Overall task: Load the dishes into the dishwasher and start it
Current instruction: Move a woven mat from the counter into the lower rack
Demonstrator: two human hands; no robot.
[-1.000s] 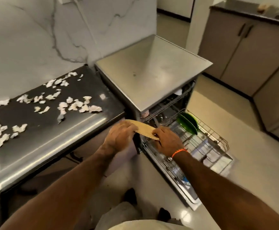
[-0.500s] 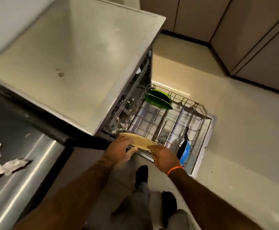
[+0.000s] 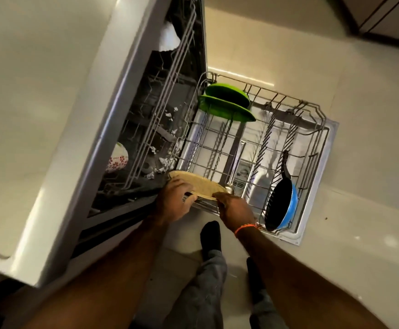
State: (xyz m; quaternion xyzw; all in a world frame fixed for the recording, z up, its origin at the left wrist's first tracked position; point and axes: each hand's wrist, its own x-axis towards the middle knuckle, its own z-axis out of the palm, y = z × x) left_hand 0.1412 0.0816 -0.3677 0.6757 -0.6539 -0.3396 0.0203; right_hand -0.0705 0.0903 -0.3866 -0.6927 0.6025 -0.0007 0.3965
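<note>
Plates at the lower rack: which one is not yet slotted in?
The tan plate, gripped by the left hand and right hand at the rack's near edge; both green plates already stand at the far end.

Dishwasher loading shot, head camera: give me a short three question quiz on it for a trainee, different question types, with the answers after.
1. True or false: both hands, the left hand and the right hand, hold the tan plate.
2. Multiple choice: the blue pan stands on edge at which part of the pulled-out lower rack? A) near right corner B) far left corner C) middle
3. Fill in: the two plates standing at the rack's far left are ____ in colour.

Key: 1 true; 2 A; 3 green.
</note>
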